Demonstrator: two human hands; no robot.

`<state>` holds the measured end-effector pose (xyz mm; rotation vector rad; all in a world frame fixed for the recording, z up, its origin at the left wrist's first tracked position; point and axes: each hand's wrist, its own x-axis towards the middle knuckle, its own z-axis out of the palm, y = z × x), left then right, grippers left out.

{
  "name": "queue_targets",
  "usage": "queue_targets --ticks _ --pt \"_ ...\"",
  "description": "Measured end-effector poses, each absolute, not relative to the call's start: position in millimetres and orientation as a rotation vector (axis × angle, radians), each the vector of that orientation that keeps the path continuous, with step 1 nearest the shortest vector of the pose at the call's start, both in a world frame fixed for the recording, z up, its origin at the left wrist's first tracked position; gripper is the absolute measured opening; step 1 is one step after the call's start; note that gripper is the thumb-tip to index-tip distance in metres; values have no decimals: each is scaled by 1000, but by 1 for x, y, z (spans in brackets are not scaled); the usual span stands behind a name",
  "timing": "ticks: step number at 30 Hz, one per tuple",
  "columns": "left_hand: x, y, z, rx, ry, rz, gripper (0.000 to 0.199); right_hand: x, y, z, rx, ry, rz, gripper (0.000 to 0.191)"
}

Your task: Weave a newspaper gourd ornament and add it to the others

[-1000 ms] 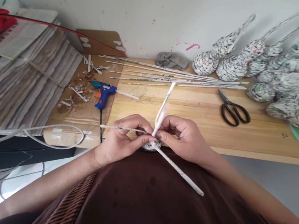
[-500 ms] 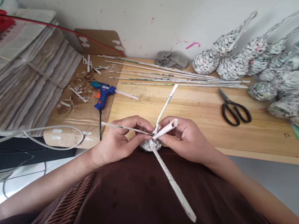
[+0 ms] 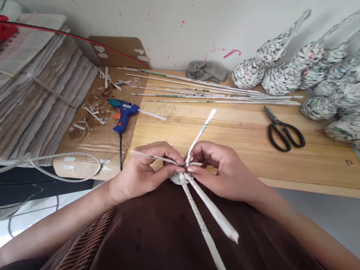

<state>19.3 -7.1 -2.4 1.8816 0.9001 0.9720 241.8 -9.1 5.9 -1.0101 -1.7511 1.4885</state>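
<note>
Close to my body, at the table's front edge, is a small woven newspaper piece (image 3: 177, 178), mostly covered by my fingers. Rolled paper strips stick out of it: one strip (image 3: 202, 131) stands up and away, another (image 3: 153, 156) points left, and two flattened strips (image 3: 219, 216) lie toward me over the dark clothing. My left hand (image 3: 153, 166) is closed, thumb and fingertips pinching the weave at the strips' base. From the other side my right hand (image 3: 217, 168) pinches the strips where they cross, its other fingers curled.
A blue glue gun (image 3: 123, 115) lies on stained cardboard with paper scraps. Long paper rolls (image 3: 211, 91) and black-handled scissors (image 3: 285, 132) are on the wooden table. Bundled newspapers (image 3: 40, 96) stand left; several woven gourd shapes (image 3: 282, 77) sit back right, beside a grey cloth (image 3: 207, 71).
The strip that stuck up by my right hand is folded down toward me, beside the other flattened strip. Both hands stay at the weave.
</note>
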Motion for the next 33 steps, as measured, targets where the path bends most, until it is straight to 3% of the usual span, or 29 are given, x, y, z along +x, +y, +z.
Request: queue_targets --ticks 10,17,22,29,33 --pt "18 -9 2 1850 979 914 5 242 -16 4 -978 -1842 1099 10" --pt "18 -10 -1 1792 971 927 9 247 -19 3 -1101 -1805 1185 6" --pt "18 -11 -3 1822 982 932 7 246 -20 3 -1248 -1789 1171 13" --pt "19 -12 1 1848 997 919 4 243 -18 6 -1012 -1821 1062 7" --pt "20 -12 1 1806 992 928 4 244 -18 9 -942 -1912 1068 14"
